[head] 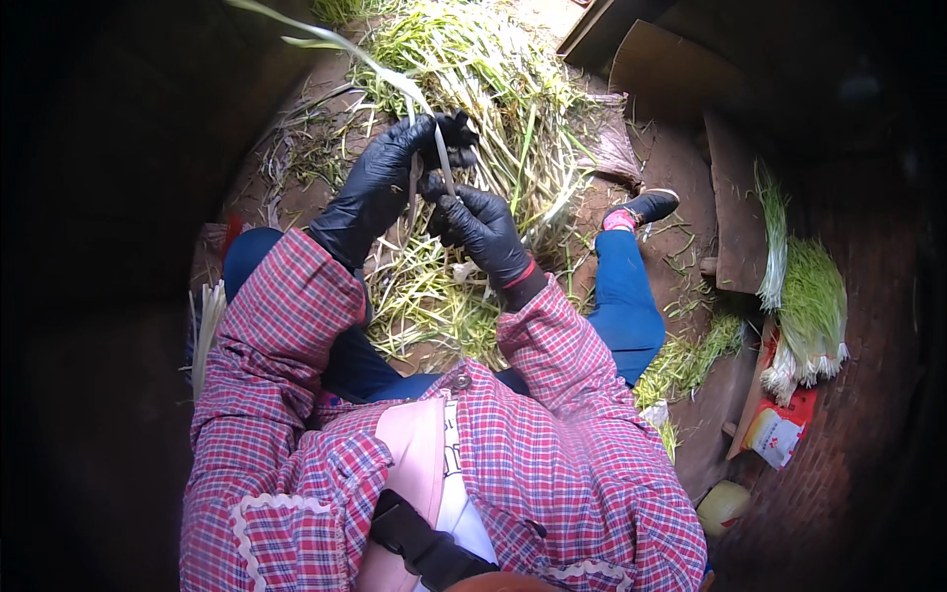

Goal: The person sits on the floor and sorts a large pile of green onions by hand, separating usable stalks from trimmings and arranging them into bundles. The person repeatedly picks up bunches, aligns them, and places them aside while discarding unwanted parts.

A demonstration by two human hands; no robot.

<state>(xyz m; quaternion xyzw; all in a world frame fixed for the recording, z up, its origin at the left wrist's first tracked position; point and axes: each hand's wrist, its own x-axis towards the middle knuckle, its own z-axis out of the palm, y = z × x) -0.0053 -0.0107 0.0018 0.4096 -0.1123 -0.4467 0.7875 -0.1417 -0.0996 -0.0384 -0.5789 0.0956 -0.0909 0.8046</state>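
Both my hands wear black gloves and are raised in front of my lap, close together. A long pale stalk with a thin green leaf (403, 83) runs between them and sticks out to the upper left. My left hand (377, 174) holds it at mid-length, and a second pale strand hangs below that palm. Lower down, my right hand (477, 226) pinches the stalk's end between thumb and fingers. Beyond and beneath the hands lies a large heap of green-and-white leafy stalks (473, 74), probably garlic greens. Loose leaf trimmings (436, 311) cover the floor between my legs.
To the right, a thick bundle of white-rooted greens (810, 303) and a thinner bundle (772, 237) lie by a wooden board (740, 207). A red-and-white packet (777, 435) bears writing. White stalks (209, 333) stand at my left. Bent cardboard (666, 66) is at the upper right.
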